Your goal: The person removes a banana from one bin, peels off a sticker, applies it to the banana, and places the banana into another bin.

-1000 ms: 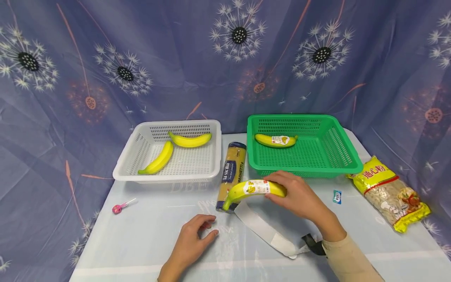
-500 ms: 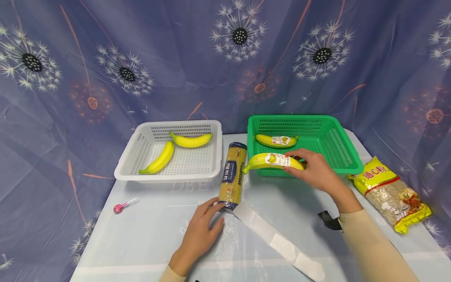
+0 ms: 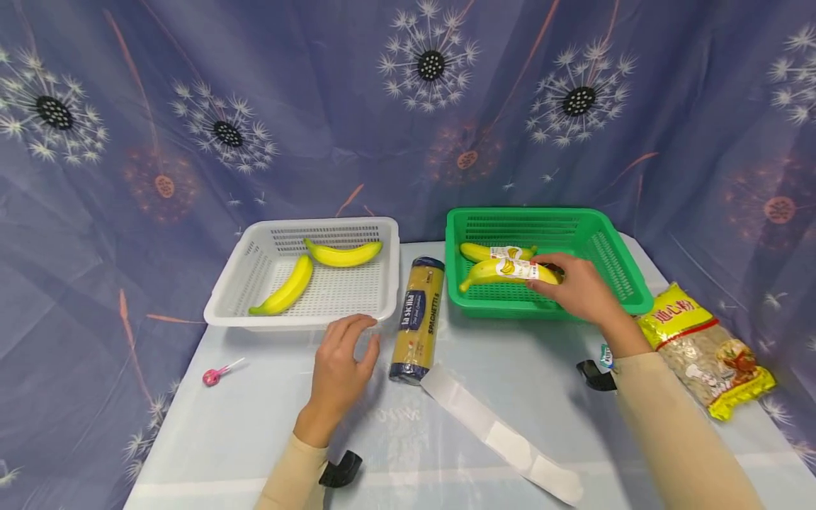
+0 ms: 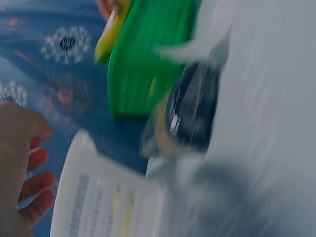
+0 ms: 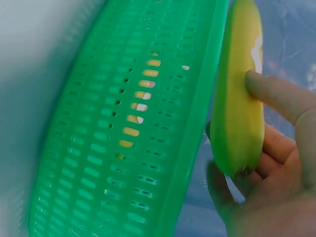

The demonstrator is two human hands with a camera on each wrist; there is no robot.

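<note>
Closest to us on the surface (image 3: 376,439), a white strip (image 3: 472,411) lies slantwise to the right of the left hand (image 3: 341,361), its far end at the foot of a spaghetti pack (image 3: 417,322). A black piece (image 3: 342,469) juts from the sleeve behind that hand. We see the left hand with nothing in its grasp, fingers loosely bent and thumb apart. A pink lollipop (image 3: 212,377) lies well to its left; the spaghetti pack is just to its right. A white basket (image 3: 299,324) stands just beyond it, with two bananas (image 3: 290,287) inside; our left-wrist view is blurred, so we cannot be sure whether the fingertips touch the rim.

Farther out, the right hand (image 3: 580,287) pinches one end of a labelled banana (image 3: 487,271) between thumb and fingers, holding it over a green basket (image 3: 497,312). Just past the held fruit, another labelled banana (image 3: 474,251) lies in that basket. To the right of this hand's forearm we see a yellow noodle bag (image 3: 704,350), and a small teal packet (image 3: 606,356) is partly hidden beside the wrist. Beyond both hands hangs a blue curtain (image 3: 319,142) with dandelion prints.
</note>
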